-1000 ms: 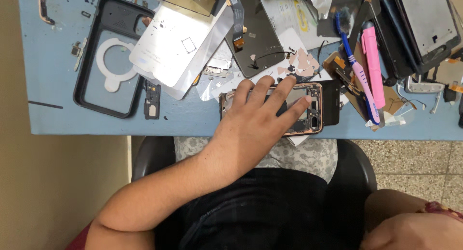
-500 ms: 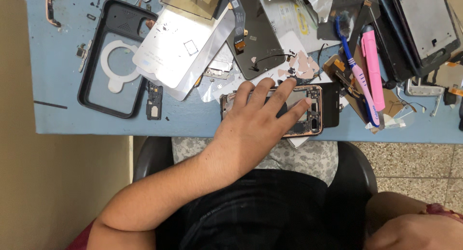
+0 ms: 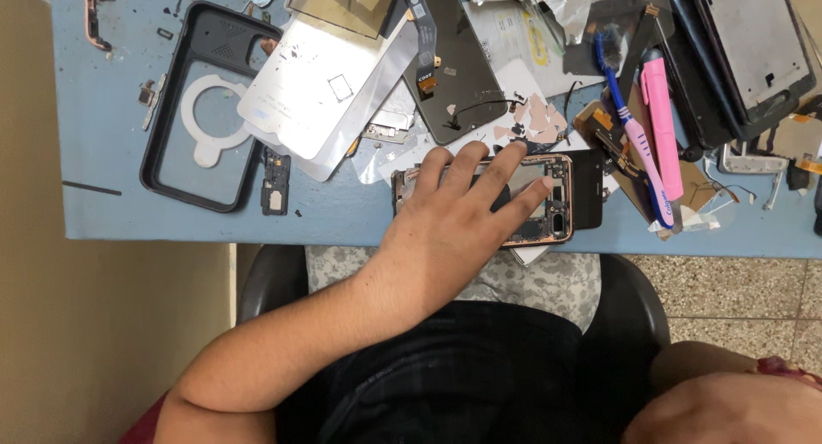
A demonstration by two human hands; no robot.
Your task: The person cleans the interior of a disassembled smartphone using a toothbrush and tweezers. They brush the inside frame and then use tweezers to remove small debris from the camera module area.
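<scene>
The left hand (image 3: pixel 449 226) is laid flat on an opened phone frame (image 3: pixel 548 206) near the front edge of the blue table (image 3: pixel 111 153). Fingers (image 3: pixel 505 161) are spread and stretched out over the frame, palm down; nothing is gripped, the frame is only pressed under the hand. The frame, copper-coloured at its rim, is lying flat, its right end left uncovered, with a black panel (image 3: pixel 586 187) seen just beside that end.

The right hand (image 3: pixel 728 410) is seen low at the bottom right corner, well apart from the table, resting by the lap. Whether it is open or closed cannot be told, and nothing is seen held in it.

A black phone case (image 3: pixel 163 166) with a white ring (image 3: pixel 201 123) inside is placed to the left. A white back cover (image 3: pixel 317 89) is lying between the case and a dark screen panel (image 3: pixel 454 76). A blue toothbrush (image 3: pixel 629 127) and a pink tool (image 3: pixel 661 123) are lying side by side to the right of the frame. More dark panels (image 3: pixel 753 41) are stacked at the top right.
</scene>
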